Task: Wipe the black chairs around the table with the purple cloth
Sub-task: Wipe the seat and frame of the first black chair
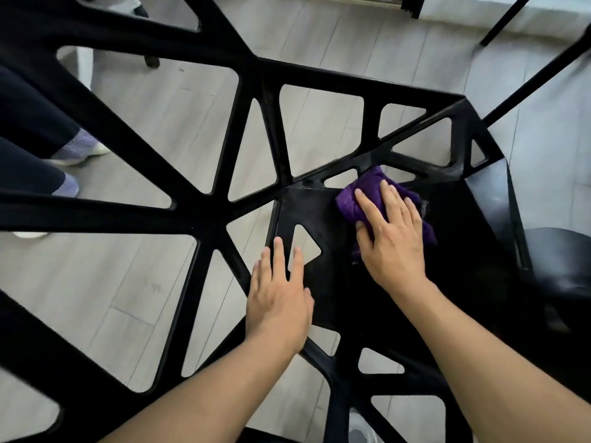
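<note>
Right hand (393, 241), fingers straight, presses bunched purple cloth (350, 199) at back edge of black lattice plastic chair (307, 207) seat; left hand (278, 302), fingers straight, on its left edge. Cloth looks limp, light: palm from above

crumpled purple cloth (353, 203) lies on the black chair (319, 206) seat near its openwork back.

Likely a home dining area: pale grey plank floor (319, 43), black lattice chair (204, 215) at centre, thin black furniture legs (505, 20) at one o'clock, someone's slippered feet (80, 148) at nine o'clock
</note>
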